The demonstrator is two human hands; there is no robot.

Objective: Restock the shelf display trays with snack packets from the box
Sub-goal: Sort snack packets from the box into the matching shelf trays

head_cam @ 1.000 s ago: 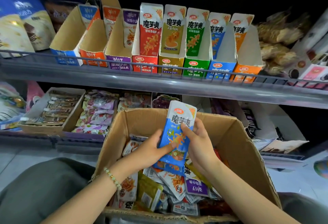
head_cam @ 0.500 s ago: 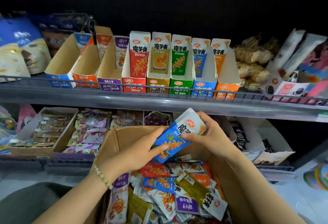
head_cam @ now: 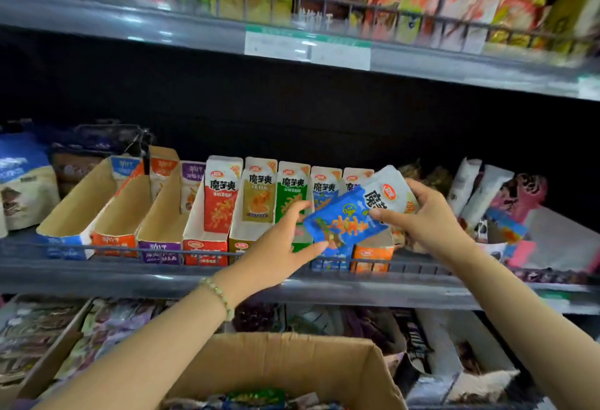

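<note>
Both hands hold a blue-and-white snack packet stack (head_cam: 352, 218), tilted, in front of the middle shelf. My left hand (head_cam: 285, 244) pinches its lower left end; my right hand (head_cam: 418, 214) grips its white top end. Behind the packets stand the blue display tray (head_cam: 328, 262) and the orange display tray (head_cam: 370, 253), partly hidden. Red (head_cam: 206, 247), yellow (head_cam: 256, 201) and green (head_cam: 292, 195) trays stand to the left, each with packets upright at the back. The cardboard box (head_cam: 292, 364) sits below, with several packets showing at its bottom edge.
Three nearly bare trays, blue (head_cam: 65, 231), orange (head_cam: 113, 234) and purple (head_cam: 159, 240), stand at the left of the shelf behind a wire rail (head_cam: 130, 249). Bagged snacks (head_cam: 480, 192) lie to the right. An upper shelf (head_cam: 308, 49) with boxes overhangs. Lower trays (head_cam: 48, 338) hold more packets.
Both hands have lifted the blue packets out of the box and up to the middle shelf, in front of the blue and orange trays. The view has tilted upward.
</note>
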